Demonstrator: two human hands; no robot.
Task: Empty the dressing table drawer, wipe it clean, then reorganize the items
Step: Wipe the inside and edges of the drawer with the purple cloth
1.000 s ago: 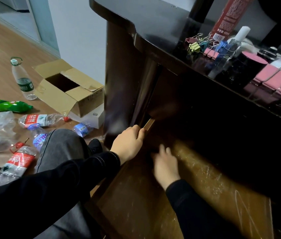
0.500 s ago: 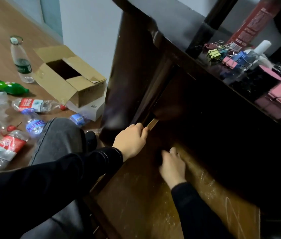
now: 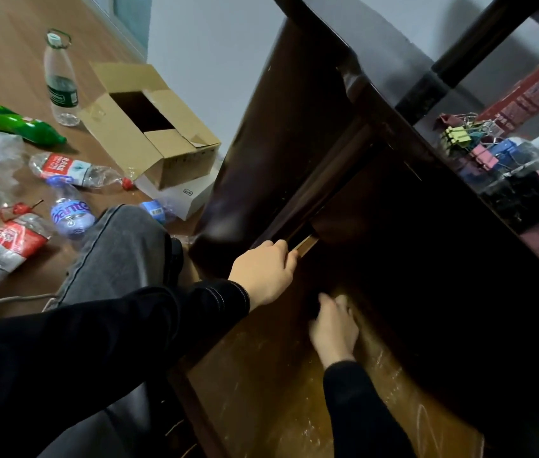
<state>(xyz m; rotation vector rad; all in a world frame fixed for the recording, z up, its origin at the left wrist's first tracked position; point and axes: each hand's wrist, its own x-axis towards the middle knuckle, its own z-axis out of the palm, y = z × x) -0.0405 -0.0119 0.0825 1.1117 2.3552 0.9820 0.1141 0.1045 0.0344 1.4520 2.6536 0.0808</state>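
Fingers of the left hand point(image 3: 266, 276) curl over the left wall of the pulled-out drawer point(image 3: 278, 391), gripping it close to where it enters the dressing table point(image 3: 294, 127). The right hand point(image 3: 334, 328) lies palm-down on the drawer bottom, near the far-left corner. Its fingers stretch toward the shadowed back, but the tips are blurred and dark, so I cannot tell whether they press bare wood or hold a cloth.

The visible part of the drawer bottom is bare, scuffed wood with pale streaks, so the emptying looks done, though the back is hidden in shadow. Coloured binder clips point(image 3: 460, 137), a clear bottle with a white cap point(image 3: 532, 150) and a red can point(image 3: 526, 90) crowd the tabletop near its front edge, probably the drawer's contents set aside. The step in hand is likely the wiping. Putting the items back in order is not yet started.

An open cardboard box point(image 3: 149, 127) and plastic bottles point(image 3: 60, 77) lie on the floor to the left.
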